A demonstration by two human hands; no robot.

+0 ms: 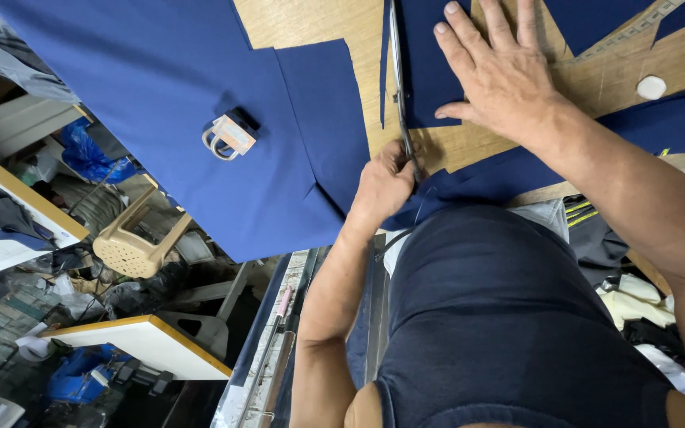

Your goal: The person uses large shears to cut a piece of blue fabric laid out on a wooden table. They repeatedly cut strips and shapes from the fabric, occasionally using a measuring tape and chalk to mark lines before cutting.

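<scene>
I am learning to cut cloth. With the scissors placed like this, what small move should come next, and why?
Probably close the scissors for a short cut. The left hand grips their handles, the blades lie along the blue fabric piece, and the right hand presses that piece flat on the wooden table.

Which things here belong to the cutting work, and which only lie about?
In use: scissors in left hand; blue cloth piece pressed flat by right hand.
Lying about: beige weight on big blue cloth; white chalk; measuring tape.
</scene>
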